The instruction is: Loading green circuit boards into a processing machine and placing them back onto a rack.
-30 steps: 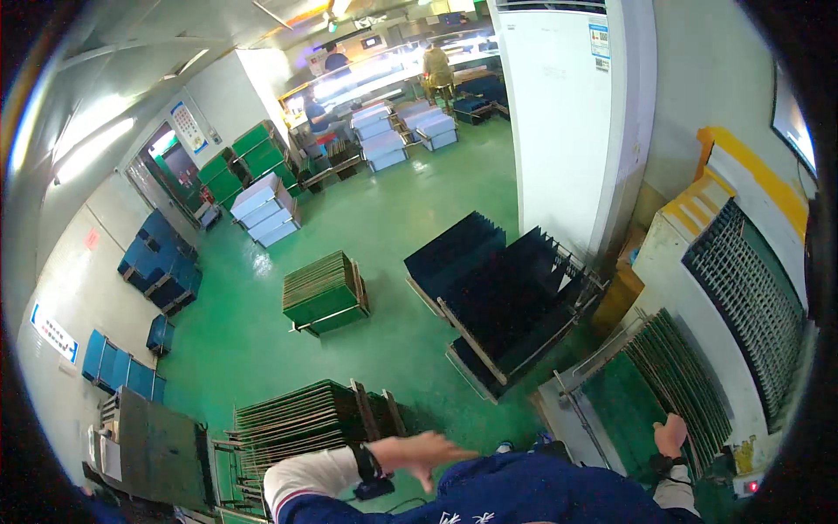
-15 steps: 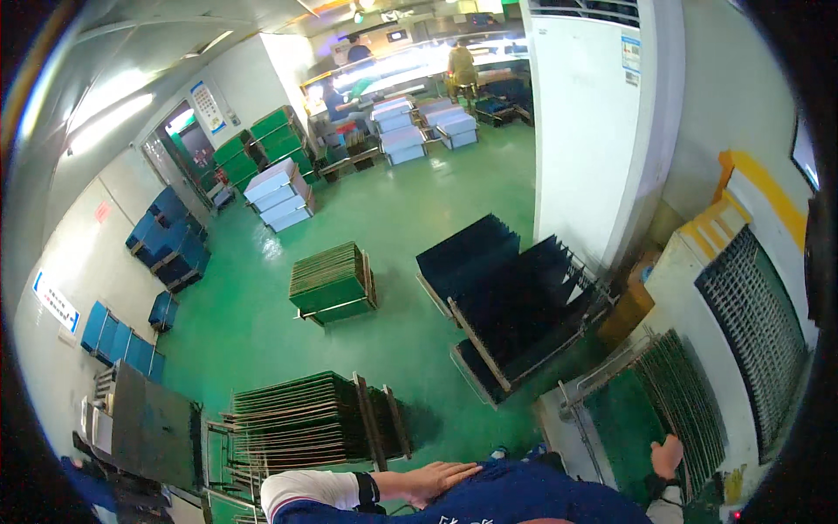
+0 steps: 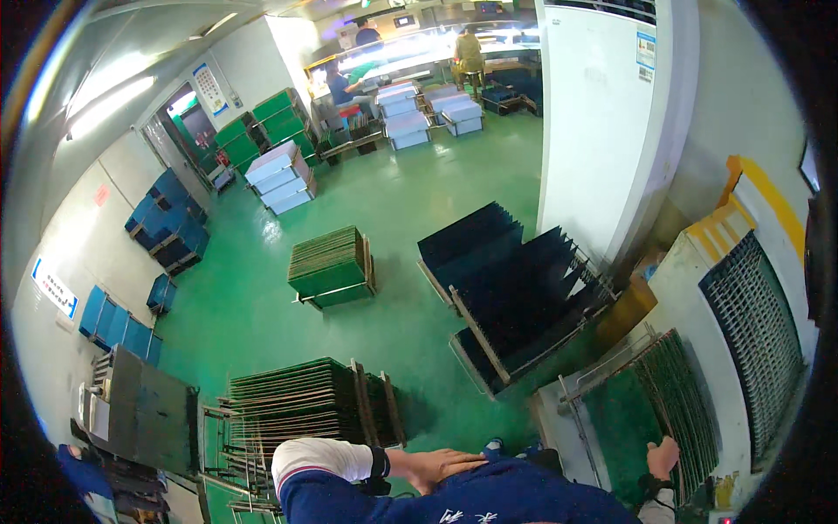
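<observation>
My left hand (image 3: 441,468) lies flat, fingers stretched out, against the front of my dark blue top (image 3: 393,499). Nothing shows in it. At the lower right, my right hand (image 3: 663,458) is closed, its fingers curled at the edge of a row of thin green panels (image 3: 683,410). Whether it grips a panel or only rests there is hidden. These panels stand on edge in a metal-framed rack (image 3: 579,428), beside a broad green face (image 3: 621,424). Another rack of upright green panels (image 3: 292,403) stands left of my left hand.
Dark panels (image 3: 515,293) stand in racks ahead right, near a white cabinet (image 3: 594,122). A smaller green stack (image 3: 330,266) sits mid-floor. Pale blue stacks (image 3: 281,179) stand farther back. A grey cabinet (image 3: 144,415) is at left, and people (image 3: 469,54) are by a lit bench.
The view has tilted slightly, and the nearer racks sit a little higher in it. Both hands keep nearly the same poses and places. A distant person at the bench has shifted posture.
</observation>
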Motion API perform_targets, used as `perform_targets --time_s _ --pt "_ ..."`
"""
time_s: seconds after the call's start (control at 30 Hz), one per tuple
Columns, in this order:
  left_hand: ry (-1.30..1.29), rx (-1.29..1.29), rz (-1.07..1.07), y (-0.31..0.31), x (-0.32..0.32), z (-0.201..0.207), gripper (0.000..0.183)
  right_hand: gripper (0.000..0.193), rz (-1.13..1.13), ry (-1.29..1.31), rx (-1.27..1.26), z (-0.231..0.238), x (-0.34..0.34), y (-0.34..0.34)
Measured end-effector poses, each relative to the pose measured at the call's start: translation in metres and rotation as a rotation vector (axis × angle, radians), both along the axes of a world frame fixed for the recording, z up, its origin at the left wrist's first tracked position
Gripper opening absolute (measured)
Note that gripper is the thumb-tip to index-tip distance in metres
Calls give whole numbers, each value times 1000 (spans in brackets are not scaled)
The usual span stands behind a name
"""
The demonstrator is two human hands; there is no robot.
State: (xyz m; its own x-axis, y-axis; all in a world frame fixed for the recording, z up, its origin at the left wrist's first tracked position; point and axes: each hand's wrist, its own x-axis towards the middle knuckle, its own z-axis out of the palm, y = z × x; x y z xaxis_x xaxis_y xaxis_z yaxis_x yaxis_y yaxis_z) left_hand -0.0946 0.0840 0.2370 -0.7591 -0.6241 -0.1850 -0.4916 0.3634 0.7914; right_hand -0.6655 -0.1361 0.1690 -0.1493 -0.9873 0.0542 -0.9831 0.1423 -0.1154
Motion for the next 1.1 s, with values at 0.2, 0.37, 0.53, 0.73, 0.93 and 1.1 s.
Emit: perform_targets --time_s 0.2,0.37,0.53,0.73,0.93,1.1 --pt "8 -28 29 4 4 -11 142 36 -55 -4 92 3 5 -6" --pt "-38 -12 28 5 -1 -24 142 38 -65 -3 121 3 -2 -2" --pt "17 -52 -10 -2 -8 -24 138 37 -28 -20 1 -2 2 2" --pt "-35 14 -62 -11 -13 -20 141 33 -28 -46 50 13 1 0" --pt "0 -1 -5 -8 -14 3 142 34 -6 -8 -6 -9 -9 -3" --pt "-71 21 31 0 -14 10 140 35 -25 -27 44 9 8 0"
